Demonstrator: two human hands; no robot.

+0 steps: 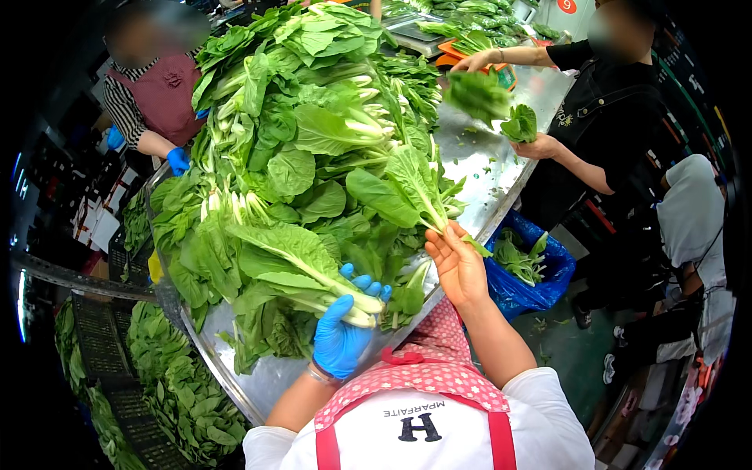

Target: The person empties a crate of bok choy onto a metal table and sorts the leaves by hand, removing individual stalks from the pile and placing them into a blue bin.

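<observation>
My left hand, in a blue glove, holds a bunch of leafy greens by its pale stem ends, the leaves pointing up and to the left. In my bare right hand the fingers pinch the stems of some loose green leaves. A small leaf piece shows beside my right fingers. Both hands are over the near edge of a metal table. Before me rises a large heap of leafy greens, many with white stem ends showing.
A blue bag holding leaves hangs by the table's right edge. A co-worker at right holds greens near an orange scale. Another person with blue gloves stands at left. Crates of greens stand at lower left.
</observation>
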